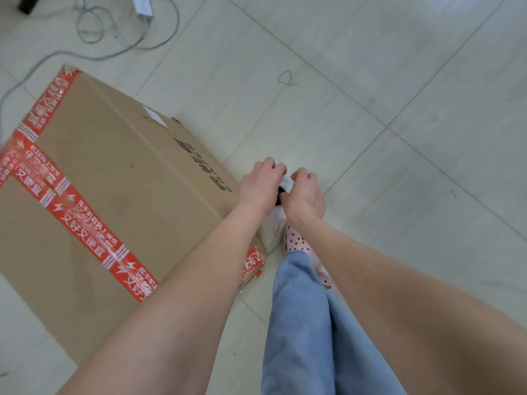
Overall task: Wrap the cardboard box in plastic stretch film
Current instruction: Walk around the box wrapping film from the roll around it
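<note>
My forearms: both reach forward and down from the bottom of the view and meet just past the box's near right corner.
My legs: blue jeans directly beneath my right arm, with a pink dotted slipper showing at the hem. A second slipper is mostly hidden behind the jeans.
Cardboard box: stands on the floor to my left, close to my feet. Its top is crossed by red printed tape, and a small white label sits at the far top edge. Black print runs down the side facing my hands. My left forearm covers part of its near corner.
Near corner of the box: something clear and glossy lies over the tape there. I cannot tell how far round it goes.
Left hand: fingers curled over the top of the stretch film roll, gripping it.
Right hand: fingers curled over the roll from the other side, thumb at its dark core.
Roll: held upright just beside the box's right side, mostly hidden between my hands. White film shows below them, down toward the slipper.
Floor: pale tiles with grey joints, bare to the right of my hands.
Thread loop: lies alone on a tile, well beyond my hands.
Cables: grey loops behind the box, running off to the left.
Adapter: a white block among the cables at the top edge.
Black object: cut off in the top left corner, so I cannot tell what it is.
</note>
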The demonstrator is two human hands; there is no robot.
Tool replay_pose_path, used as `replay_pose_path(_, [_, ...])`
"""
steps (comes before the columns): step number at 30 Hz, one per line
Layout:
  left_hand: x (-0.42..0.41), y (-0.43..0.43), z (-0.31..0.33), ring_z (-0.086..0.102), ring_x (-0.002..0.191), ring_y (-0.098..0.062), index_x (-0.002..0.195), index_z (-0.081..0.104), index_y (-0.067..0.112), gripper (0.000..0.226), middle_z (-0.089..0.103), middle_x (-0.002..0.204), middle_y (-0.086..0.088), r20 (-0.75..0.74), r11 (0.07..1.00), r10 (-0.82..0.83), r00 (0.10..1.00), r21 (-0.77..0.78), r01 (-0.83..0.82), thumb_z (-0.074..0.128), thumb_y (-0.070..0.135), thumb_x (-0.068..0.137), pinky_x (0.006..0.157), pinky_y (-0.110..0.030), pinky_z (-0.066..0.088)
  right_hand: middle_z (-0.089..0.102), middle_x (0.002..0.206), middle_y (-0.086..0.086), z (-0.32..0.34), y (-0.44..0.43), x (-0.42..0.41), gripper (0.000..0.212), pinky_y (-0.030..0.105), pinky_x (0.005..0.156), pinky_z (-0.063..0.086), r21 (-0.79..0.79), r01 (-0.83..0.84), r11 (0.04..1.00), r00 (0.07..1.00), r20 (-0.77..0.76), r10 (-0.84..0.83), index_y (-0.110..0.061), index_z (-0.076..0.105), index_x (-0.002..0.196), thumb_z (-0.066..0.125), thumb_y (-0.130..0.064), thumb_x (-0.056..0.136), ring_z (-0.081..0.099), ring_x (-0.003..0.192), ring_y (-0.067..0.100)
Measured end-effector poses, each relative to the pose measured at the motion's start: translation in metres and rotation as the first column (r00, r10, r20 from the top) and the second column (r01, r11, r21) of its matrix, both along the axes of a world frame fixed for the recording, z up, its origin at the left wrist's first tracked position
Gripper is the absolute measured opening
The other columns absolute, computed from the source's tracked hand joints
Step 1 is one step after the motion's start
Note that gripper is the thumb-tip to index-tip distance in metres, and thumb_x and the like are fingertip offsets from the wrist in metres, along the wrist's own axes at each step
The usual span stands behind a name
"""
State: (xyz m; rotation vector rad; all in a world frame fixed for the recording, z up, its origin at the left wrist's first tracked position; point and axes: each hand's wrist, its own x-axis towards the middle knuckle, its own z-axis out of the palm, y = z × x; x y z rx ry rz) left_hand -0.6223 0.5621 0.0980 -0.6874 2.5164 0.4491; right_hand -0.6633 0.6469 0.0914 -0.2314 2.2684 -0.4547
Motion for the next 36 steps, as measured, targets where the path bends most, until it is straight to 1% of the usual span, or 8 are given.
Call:
replay_pose_path(5, [-0.01, -0.015, -0.003, 0.049, 0.102, -0.027, 0.109, 0.052, 0.01, 0.021, 0.051, 0.11, -0.007, 0.008, 0.998, -0.054, 0.998, -0.032, 0.055, 0.049, 0.009, 0.088, 0.065, -0.034, 0.036, 0.049, 0.117, 0.005, 0.003, -0.011, -0.014, 0.029, 0.034, 0.072, 0.042, 0.022, -0.172, 0.985, 0.983, -0.065, 0.173, -0.018, 0.052, 0.116, 0.056, -0.017, 0.087, 0.058, 0.095, 0.028])
replay_pose_path(10, [-0.007, -0.044, 0.0, 0.055, 0.097, -0.031, 0.103, 0.053, 0.008, 0.017, 0.055, 0.106, -0.009, -0.007, 0.967, 0.253, 0.967, -0.035, -0.254, 0.051, 0.017, 0.089, 0.065, -0.033, 0.033, 0.048, 0.118, 0.005, 0.011, -0.053, -0.032, 0.031, 0.033, 0.07, 0.042, -0.025, -0.448, 0.893, 0.887, -0.135, 0.441, -0.018, 0.056, 0.12, 0.054, -0.014, 0.089, 0.054, 0.101, 0.027])
replay_pose_path(16, [-0.003, -0.068, -0.001, 0.058, 0.097, -0.032, 0.102, 0.053, 0.008, 0.023, 0.057, 0.107, -0.01, 0.03, 0.866, 0.5, 0.866, -0.022, -0.5, 0.055, 0.022, 0.085, 0.066, -0.033, 0.037, 0.048, 0.121, 0.005, 0.01, -0.098, -0.041, 0.031, 0.033, 0.067, 0.039, -0.005, -0.742, 0.67, 0.653, -0.232, 0.721, -0.016, 0.053, 0.119, 0.053, -0.009, 0.089, 0.046, 0.112, 0.024])
replay_pose_path(19, [0.002, -0.074, -0.003, 0.057, 0.098, -0.032, 0.107, 0.05, 0.008, 0.027, 0.054, 0.11, -0.01, 0.056, 0.859, 0.513, 0.857, -0.041, -0.511, 0.058, 0.024, 0.086, 0.066, -0.035, 0.036, 0.045, 0.125, 0.005, 0.002, -0.102, -0.034, 0.04, 0.036, 0.07, 0.042, -0.033, -0.625, 0.78, 0.768, -0.202, 0.608, -0.015, 0.046, 0.123, 0.056, -0.007, 0.085, 0.042, 0.115, 0.025])
replay_pose_path(21, [0.001, -0.076, -0.001, 0.058, 0.097, -0.032, 0.111, 0.048, 0.009, 0.031, 0.052, 0.113, -0.009, 0.042, 0.885, 0.465, 0.884, -0.055, -0.463, 0.061, 0.022, 0.086, 0.066, -0.036, 0.038, 0.042, 0.126, 0.005, 0.0, -0.097, -0.027, 0.046, 0.034, 0.07, 0.039, -0.01, -0.308, 0.951, 0.946, -0.104, 0.306, -0.017, 0.044, 0.124, 0.06, -0.008, 0.082, 0.045, 0.112, 0.025])
replay_pose_path(23, [-0.004, -0.076, 0.0, 0.056, 0.098, -0.028, 0.116, 0.046, 0.011, 0.031, 0.048, 0.116, -0.008, 0.018, 0.938, 0.338, 0.941, -0.086, -0.335, 0.057, 0.013, 0.087, 0.063, -0.035, 0.038, 0.044, 0.123, 0.003, -0.001, -0.091, -0.023, 0.041, 0.032, 0.069, 0.038, 0.019, -0.091, 0.996, 0.995, -0.042, 0.092, -0.019, 0.046, 0.121, 0.06, -0.012, 0.083, 0.051, 0.106, 0.025])
replay_pose_path(29, [-0.021, -0.092, -0.001, 0.05, 0.104, -0.027, 0.113, 0.05, 0.012, 0.024, 0.048, 0.114, -0.007, 0.006, 0.994, 0.109, 0.994, -0.027, -0.109, 0.048, 0.009, 0.089, 0.063, -0.034, 0.034, 0.05, 0.114, 0.003, 0.004, -0.102, -0.036, 0.028, 0.032, 0.067, 0.038, 0.037, -0.296, 0.954, 0.948, -0.11, 0.298, -0.02, 0.055, 0.114, 0.053, -0.013, 0.088, 0.054, 0.099, 0.026])
replay_pose_path(36, [-0.011, -0.12, -0.004, 0.055, 0.094, -0.03, 0.1, 0.051, 0.01, 0.016, 0.054, 0.104, -0.009, 0.003, 0.869, 0.493, 0.87, 0.031, -0.493, 0.052, 0.016, 0.085, 0.064, -0.036, 0.039, 0.048, 0.116, 0.003, 0.009, -0.147, -0.047, 0.031, 0.032, 0.07, 0.039, 0.033, -0.668, 0.744, 0.727, -0.189, 0.66, -0.02, 0.056, 0.117, 0.053, -0.009, 0.088, 0.047, 0.109, 0.023])
